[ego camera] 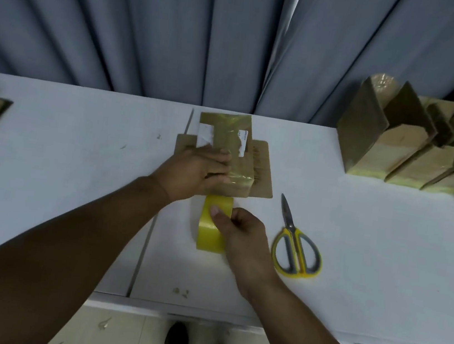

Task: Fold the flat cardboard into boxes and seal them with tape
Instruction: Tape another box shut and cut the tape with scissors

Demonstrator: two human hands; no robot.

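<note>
One box (232, 155) sits mid-counter, long axis running away from the person, taped face up, with the left grip (199, 171) pressing flat on its near end. Tape roll (210, 228) sits just nearer, touching the box (strip looks uncut), pinched by the right grip (243, 232) – scissors (296, 248) just right of it. White counter (73, 179); finished boxes (398, 149) far right, grey curtain (123, 26) behind.

box (224, 154) behind tape roll (212, 228); scissors (295, 245) right; folded boxes (416, 146) far-right
</note>
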